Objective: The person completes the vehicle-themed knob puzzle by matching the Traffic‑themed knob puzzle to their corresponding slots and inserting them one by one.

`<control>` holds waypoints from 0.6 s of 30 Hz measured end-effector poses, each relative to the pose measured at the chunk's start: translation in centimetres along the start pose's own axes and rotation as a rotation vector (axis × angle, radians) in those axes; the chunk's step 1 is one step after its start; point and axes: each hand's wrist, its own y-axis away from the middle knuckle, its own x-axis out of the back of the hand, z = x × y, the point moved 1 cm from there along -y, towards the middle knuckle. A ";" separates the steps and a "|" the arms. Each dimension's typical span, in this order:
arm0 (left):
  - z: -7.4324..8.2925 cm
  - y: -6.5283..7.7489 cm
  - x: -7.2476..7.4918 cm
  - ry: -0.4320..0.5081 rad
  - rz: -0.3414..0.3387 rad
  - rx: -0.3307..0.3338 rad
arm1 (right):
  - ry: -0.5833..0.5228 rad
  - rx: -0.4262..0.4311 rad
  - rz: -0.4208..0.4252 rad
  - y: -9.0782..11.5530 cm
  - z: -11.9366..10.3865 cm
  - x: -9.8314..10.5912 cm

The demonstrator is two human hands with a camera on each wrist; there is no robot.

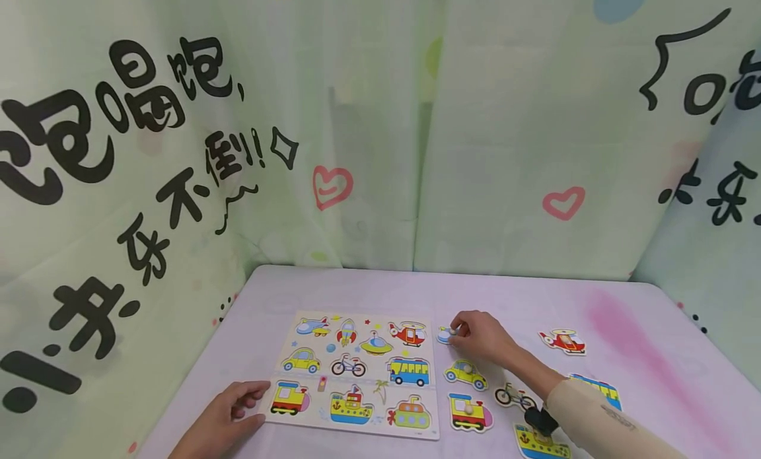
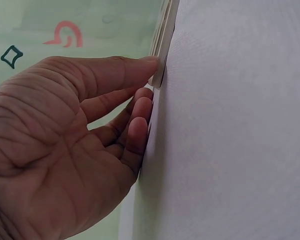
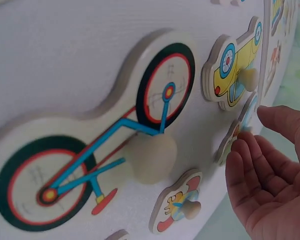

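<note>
A wooden puzzle board [image 1: 351,427] with vehicle pictures lies on the table. At its near left corner, my left hand [image 1: 228,409] holds the edge between thumb and index finger; in the left wrist view the thumb [image 2: 115,75] touches the board edge [image 2: 162,50], the other fingers curled. To the right of the board, my right hand [image 1: 484,338] pinches the knob of a small blue puzzle piece [image 1: 443,335], mostly covered by the fingers. Near that hand lie a yellow car piece [image 1: 466,376] and a bicycle piece [image 3: 115,140], each with a round knob.
More knobbed pieces lie right of the board: a train [image 1: 466,413], a ship [image 1: 541,446], a bus [image 1: 603,389] and a helicopter [image 1: 565,342]. The right forearm passes above some of them. A printed curtain [image 1: 380,115] hangs behind the table.
</note>
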 end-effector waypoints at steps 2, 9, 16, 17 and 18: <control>0.0 0.1 0.0 0.005 0.003 0.002 | -0.018 -0.013 -0.002 -0.3 0.1 -0.1; 0.0 0.1 0.1 0.013 0.005 -0.001 | -0.079 -0.033 0.009 -1.0 0.5 -0.3; -0.1 0.2 0.0 0.014 0.000 -0.028 | -0.095 -0.037 0.010 -1.1 0.7 -0.6; -0.1 0.2 0.0 0.016 0.001 -0.034 | -0.096 -0.034 0.010 -1.1 0.7 -0.6; -0.1 0.2 0.1 0.016 -0.001 -0.041 | -0.095 -0.032 0.010 -1.1 0.7 -0.6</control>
